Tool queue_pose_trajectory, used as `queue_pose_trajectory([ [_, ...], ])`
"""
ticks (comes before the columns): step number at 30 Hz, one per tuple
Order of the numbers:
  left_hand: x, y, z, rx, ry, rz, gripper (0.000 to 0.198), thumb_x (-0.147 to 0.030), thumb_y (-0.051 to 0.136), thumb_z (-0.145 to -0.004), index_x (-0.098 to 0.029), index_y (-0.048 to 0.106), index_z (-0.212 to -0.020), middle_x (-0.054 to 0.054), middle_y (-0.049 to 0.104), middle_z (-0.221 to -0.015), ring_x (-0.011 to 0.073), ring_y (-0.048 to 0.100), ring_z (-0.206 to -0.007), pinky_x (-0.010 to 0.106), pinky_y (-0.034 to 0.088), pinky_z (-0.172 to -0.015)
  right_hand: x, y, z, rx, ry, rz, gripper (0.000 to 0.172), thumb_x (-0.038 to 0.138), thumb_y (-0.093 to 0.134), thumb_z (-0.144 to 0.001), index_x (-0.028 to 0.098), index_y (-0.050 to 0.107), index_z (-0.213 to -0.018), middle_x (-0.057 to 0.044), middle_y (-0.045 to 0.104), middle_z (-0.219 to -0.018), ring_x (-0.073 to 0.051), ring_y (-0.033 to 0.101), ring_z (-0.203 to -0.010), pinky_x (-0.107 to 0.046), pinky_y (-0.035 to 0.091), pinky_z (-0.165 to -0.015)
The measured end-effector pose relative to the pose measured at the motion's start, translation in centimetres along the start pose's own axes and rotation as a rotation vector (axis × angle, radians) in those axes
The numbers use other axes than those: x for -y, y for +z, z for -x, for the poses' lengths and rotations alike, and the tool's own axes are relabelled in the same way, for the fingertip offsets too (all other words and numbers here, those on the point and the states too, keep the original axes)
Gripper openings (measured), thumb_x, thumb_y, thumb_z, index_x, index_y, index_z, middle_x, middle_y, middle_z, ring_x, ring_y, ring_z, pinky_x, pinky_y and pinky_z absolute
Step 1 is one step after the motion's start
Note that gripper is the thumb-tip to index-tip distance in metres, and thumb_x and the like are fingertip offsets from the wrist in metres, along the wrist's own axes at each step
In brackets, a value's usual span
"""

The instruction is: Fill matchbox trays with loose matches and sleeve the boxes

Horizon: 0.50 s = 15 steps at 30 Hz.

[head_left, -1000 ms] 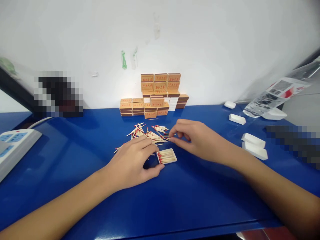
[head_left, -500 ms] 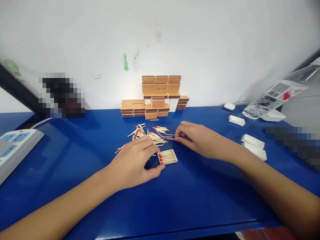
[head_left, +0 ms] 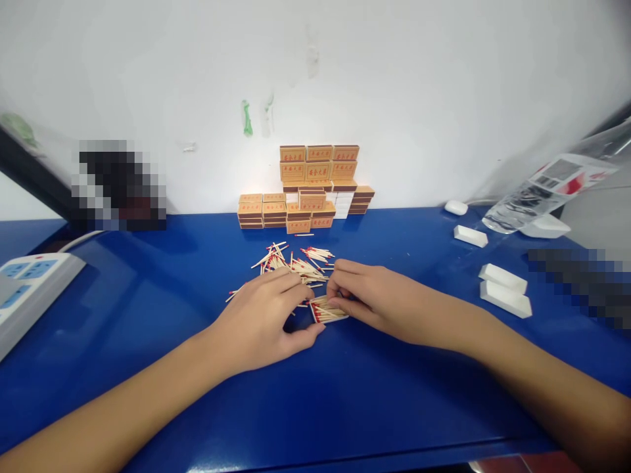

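Observation:
My left hand [head_left: 266, 318] steadies a small white matchbox tray [head_left: 332, 320], with thumb and forefinger at its left corners. Inside the tray lie several red-tipped matches [head_left: 323, 313], heads to the left. My right hand [head_left: 372, 295] pinches a match over the tray, its fingertips covering the tray's right end and most of that match. Just behind both hands spreads a loose pile of matches [head_left: 308, 266], partly hidden by my left fingers.
Stacked orange matchboxes [head_left: 318, 172] stand against the wall. One match [head_left: 304, 234] lies before them. To the right are white trays [head_left: 505, 299], a white case [head_left: 456, 207] and a leaning plastic bottle [head_left: 522, 197]. A power strip [head_left: 44, 282] sits at the left of the blue table [head_left: 315, 407].
My right hand has moved left and nearer, from beside the pile to over the tray, carrying a match. My left hand stays at the tray.

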State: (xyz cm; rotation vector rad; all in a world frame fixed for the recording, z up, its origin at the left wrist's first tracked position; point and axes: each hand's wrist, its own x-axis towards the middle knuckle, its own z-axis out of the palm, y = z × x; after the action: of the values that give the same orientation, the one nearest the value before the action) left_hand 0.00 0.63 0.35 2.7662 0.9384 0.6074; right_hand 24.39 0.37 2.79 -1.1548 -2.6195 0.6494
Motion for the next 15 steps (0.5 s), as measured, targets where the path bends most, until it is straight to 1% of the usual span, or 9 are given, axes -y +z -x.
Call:
queue_pose_trajectory([
  [3, 0.0, 0.0, 0.0, 0.003, 0.001, -0.005, 0.019, -0.037, 0.070, -0.092, -0.018, 0.068, -0.096, 0.006, 0.068, -0.091, 0.0230, 0.063, -0.085, 0.037, 0.051, -0.074, 0.0, -0.1, 0.0, -0.021, 0.007, 0.021, 0.015, 0.025, 0.054, -0.106, 0.019, 0.064, -0.097, -0.005, 0.063, -0.102, -0.016, 0.059, -0.077, -0.030, 0.045, -0.068],
  [6, 0.0, 0.0, 0.0, 0.002, 0.009, -0.009, 0.018, -0.036, 0.069, -0.093, -0.017, 0.067, -0.095, 0.006, 0.068, -0.091, 0.0232, 0.063, -0.086, 0.036, 0.051, -0.073, 0.2, 0.1, -0.1, -0.077, 0.010, 0.036, 0.011, 0.024, 0.058, -0.104, 0.019, 0.064, -0.096, -0.004, 0.063, -0.101, -0.014, 0.057, -0.075, -0.029, 0.043, -0.065],
  [12, -0.2, -0.1, 0.0, -0.001, 0.025, -0.011, 0.017, -0.035, 0.069, -0.094, -0.018, 0.066, -0.095, 0.006, 0.068, -0.092, 0.0228, 0.064, -0.085, 0.036, 0.052, -0.073, -0.1, 1.3, -0.6, -0.118, -0.089, 0.039, 0.009, 0.023, 0.059, -0.104, 0.018, 0.063, -0.098, -0.005, 0.062, -0.103, -0.014, 0.059, -0.076, -0.028, 0.046, -0.067],
  [15, -0.2, -0.1, 0.0, -0.001, 0.022, -0.002, 0.017, -0.035, 0.069, -0.094, -0.018, 0.067, -0.097, 0.006, 0.069, -0.093, 0.0232, 0.064, -0.086, 0.037, 0.053, -0.074, -0.2, 1.5, -0.7, -0.129, -0.114, 0.078, 0.009, 0.023, 0.058, -0.105, 0.017, 0.062, -0.099, -0.005, 0.062, -0.103, -0.014, 0.059, -0.075, -0.028, 0.047, -0.068],
])
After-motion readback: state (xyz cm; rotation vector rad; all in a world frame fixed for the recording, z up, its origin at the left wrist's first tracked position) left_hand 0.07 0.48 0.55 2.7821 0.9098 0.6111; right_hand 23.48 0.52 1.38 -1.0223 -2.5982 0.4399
